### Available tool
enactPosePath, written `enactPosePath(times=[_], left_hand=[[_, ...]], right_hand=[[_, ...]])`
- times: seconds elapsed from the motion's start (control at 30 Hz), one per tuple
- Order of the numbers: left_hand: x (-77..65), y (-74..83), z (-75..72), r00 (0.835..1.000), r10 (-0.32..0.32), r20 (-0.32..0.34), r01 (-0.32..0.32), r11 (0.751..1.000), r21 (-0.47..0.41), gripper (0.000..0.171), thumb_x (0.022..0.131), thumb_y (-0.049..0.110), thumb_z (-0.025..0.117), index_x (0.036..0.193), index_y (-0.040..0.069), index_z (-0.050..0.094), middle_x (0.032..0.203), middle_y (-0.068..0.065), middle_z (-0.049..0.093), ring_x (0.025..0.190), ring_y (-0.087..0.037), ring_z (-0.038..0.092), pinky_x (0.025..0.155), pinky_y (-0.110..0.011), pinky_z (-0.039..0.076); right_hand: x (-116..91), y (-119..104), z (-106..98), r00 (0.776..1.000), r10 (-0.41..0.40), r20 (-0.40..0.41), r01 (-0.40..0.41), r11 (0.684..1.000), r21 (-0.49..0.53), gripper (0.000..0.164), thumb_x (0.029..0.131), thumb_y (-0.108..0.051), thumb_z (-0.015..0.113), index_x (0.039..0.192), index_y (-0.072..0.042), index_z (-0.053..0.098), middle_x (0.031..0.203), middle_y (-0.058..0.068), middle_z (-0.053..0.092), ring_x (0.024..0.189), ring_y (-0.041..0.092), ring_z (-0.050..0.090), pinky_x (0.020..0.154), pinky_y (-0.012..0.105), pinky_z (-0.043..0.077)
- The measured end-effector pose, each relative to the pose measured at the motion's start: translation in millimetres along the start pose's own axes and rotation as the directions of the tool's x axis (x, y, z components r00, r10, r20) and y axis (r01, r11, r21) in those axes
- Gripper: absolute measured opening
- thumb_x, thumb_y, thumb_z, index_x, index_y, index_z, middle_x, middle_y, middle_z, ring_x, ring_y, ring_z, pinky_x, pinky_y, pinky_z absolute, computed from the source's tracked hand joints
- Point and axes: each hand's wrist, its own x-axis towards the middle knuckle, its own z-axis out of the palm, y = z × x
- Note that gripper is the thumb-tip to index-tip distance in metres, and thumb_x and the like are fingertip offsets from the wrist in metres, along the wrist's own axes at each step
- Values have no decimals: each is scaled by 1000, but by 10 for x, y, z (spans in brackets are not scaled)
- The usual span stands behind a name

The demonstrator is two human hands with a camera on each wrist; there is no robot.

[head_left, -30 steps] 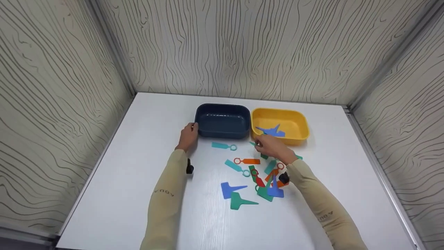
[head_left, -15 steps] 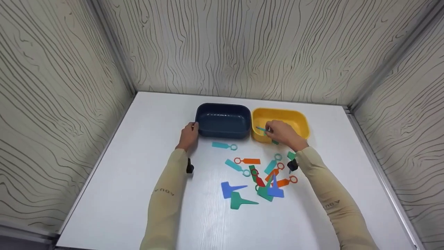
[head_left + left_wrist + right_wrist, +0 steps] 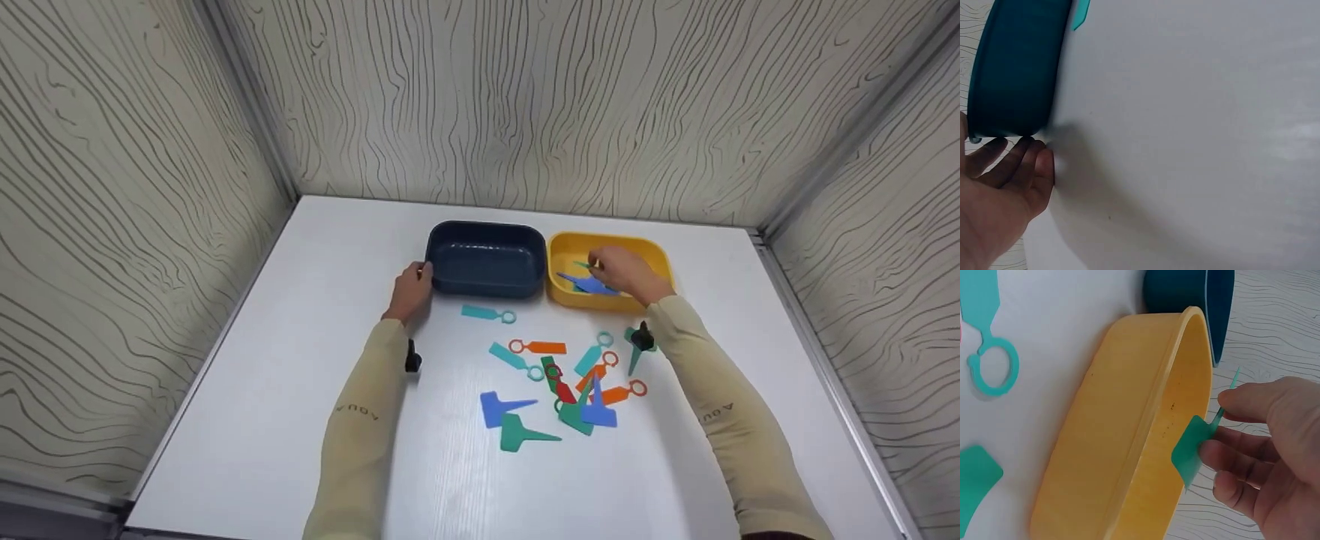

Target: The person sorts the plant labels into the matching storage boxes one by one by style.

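Observation:
My right hand [image 3: 625, 271] is over the yellow bin [image 3: 600, 300], pinching a green T-shaped plant tag [image 3: 1192, 441] by its thin stem. In the right wrist view, the tag's wide head points down past the bin's rim. Blue plant tags [image 3: 592, 285] lie inside that bin. At the left end of the dark blue bin [image 3: 487, 285], my left hand [image 3: 411, 291] touches the outer wall; in the left wrist view its fingertips [image 3: 1030, 143] rest there. Whether the thumb hooks over the rim cannot be made out.
Both bins stand side by side. In front lie turquoise ring tags [image 3: 480, 313], orange ring tags [image 3: 546, 348], a red one [image 3: 565, 391], and blue [image 3: 493, 409] and green [image 3: 512, 433] T-shaped tags, some overlapping. Patterned walls [image 3: 480, 105] enclose the table's back and sides.
My right hand has carried the green plant tag from the table in front of the yellow bin up and over into that bin's space. My left hand has stayed at the dark blue bin.

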Motion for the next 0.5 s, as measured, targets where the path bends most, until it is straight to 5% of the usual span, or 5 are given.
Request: enactPosePath(times=[0.5], left_hand=[[-38,39,-12,1000,4,-8,-5,1000,-13,48,105,39,37,132,4,55,126,-16,62,119,-28,58,104,-44,45]], right_hand=[[155,90,-130,998,65,27,-65,998,3,26,100,-14,53,118,3,62,105,18,66,83,27,58,79,44,55]])
